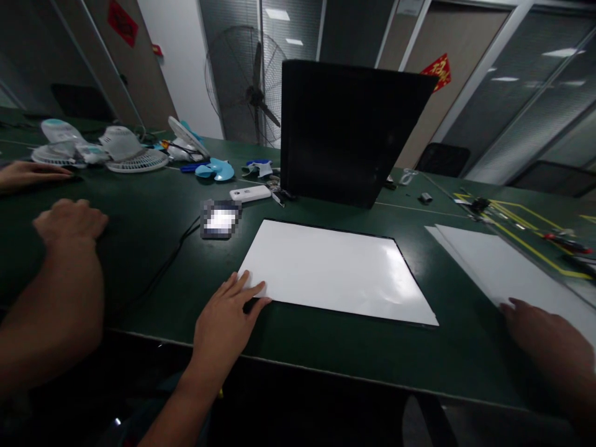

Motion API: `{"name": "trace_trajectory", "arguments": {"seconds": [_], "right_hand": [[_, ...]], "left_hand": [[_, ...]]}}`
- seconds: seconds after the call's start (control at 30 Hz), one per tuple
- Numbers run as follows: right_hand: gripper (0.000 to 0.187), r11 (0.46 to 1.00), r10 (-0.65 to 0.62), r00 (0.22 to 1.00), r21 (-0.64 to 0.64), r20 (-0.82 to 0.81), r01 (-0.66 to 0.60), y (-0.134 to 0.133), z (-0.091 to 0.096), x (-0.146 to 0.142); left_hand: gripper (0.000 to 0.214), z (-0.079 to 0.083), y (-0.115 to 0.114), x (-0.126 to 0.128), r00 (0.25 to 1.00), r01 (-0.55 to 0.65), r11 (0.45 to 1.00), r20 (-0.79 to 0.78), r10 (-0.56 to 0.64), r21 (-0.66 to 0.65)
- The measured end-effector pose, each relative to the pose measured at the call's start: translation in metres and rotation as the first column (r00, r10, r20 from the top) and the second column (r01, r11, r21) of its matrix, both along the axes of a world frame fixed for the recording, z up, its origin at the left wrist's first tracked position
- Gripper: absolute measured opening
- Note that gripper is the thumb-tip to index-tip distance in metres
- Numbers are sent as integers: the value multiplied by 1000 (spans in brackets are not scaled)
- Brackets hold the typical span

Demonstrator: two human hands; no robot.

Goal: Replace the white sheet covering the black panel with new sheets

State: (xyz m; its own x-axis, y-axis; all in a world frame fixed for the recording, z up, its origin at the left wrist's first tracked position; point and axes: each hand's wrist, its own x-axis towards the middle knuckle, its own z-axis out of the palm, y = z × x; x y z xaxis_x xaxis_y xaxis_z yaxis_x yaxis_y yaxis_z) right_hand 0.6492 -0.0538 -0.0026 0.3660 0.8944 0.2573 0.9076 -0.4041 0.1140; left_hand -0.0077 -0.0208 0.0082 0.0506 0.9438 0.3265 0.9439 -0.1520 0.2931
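Note:
A white rectangular panel (335,267) with dark edges lies flat on the green table in front of me. My left hand (226,313) rests at its near left corner, fingers spread over the surface and thumb by the near edge. On the right, two or more white sheets (503,264) overlap. At their near left edge my right hand (549,335) is closed on a white sheet, its fingertips partly hidden and a little blurred.
A large black panel (349,136) stands upright behind the white one. A phone-like device (220,220) with a blurred bright screen, a white handheld object (250,194), blue fan blades (215,169) and fan parts (123,149) lie leftward. Another person's fist (69,223) rests on the left; yellow tape (535,239) marks the right.

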Motion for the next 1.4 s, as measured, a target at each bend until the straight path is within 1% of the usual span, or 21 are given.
{"name": "trace_trajectory", "arguments": {"seconds": [0.07,0.1,0.27,0.3,0.33,0.4,0.43,0.5,0.6,0.63,0.67,0.73,0.83,0.97,1.1,1.13,1.17,1.27,1.3,1.33,1.4], "right_hand": [[64,996,-53,998,-79,-29,50,-2,7,-6],[63,993,-67,997,-97,-35,63,-3,10,-10],[62,992,-122,992,-27,-38,121,-11,22,-34],[61,995,-95,995,-21,-33,95,-13,23,-42],[60,999,-37,999,-14,-25,37,-14,24,-53],[57,989,149,989,-5,1,-149,-16,25,-80],[55,968,252,968,7,22,-252,-16,26,-96],[52,897,437,896,41,80,-441,-13,25,-133],[51,735,661,736,70,148,-674,-5,20,-189],[52,683,710,686,79,156,-726,-2,17,-205],[53,643,745,649,91,157,-760,1,13,-218],[54,597,781,609,125,140,-793,6,6,-238],[50,569,809,585,180,56,-803,9,-3,-248],[47,571,818,568,232,-86,-787,10,-5,-244],[48,575,818,552,233,-159,-785,10,-2,-244],[48,575,818,550,231,-168,-785,9,-2,-244],[48,577,817,550,230,-175,-784,9,-1,-244],[47,583,812,554,237,-182,-777,8,0,-247],[46,584,812,555,241,-182,-775,7,0,-249],[45,583,812,555,243,-181,-775,6,1,-251],[43,587,810,560,247,-175,-771,4,4,-253]], "left_hand": [[35,1,1,0,1000,1,1000,5,-1,-7],[35,1,1,0,1000,2,1000,8,-2,-9],[38,-2,2,-2,1000,11,1000,24,-11,5],[39,-3,2,-2,1000,17,1000,26,-17,8],[39,-3,2,-3,999,22,1000,28,-22,10],[39,-4,2,-3,999,29,1000,31,-29,13],[38,-3,2,-3,999,28,999,32,-29,16],[38,-3,1,-2,999,28,999,32,-28,23],[38,-2,1,-1,999,27,999,25,-28,20],[39,-3,1,0,999,27,999,25,-28,18],[41,-3,1,0,999,24,1000,27,-25,19],[50,-5,0,0,999,4,1000,36,-5,20],[69,-5,-1,1,996,-62,998,59,62,5],[89,-3,-2,5,982,-148,989,118,150,-29],[107,-2,-3,7,960,-212,977,182,214,-35],[105,-3,-3,7,961,-214,977,176,215,-21],[98,-4,-2,6,968,-199,980,158,197,1],[60,-10,0,2,995,-74,995,71,69,72],[52,-12,0,0,998,-35,995,49,31,90],[48,-14,1,-1,999,-9,995,34,6,103],[47,-17,2,-3,1000,9,993,10,-10,118]]}}
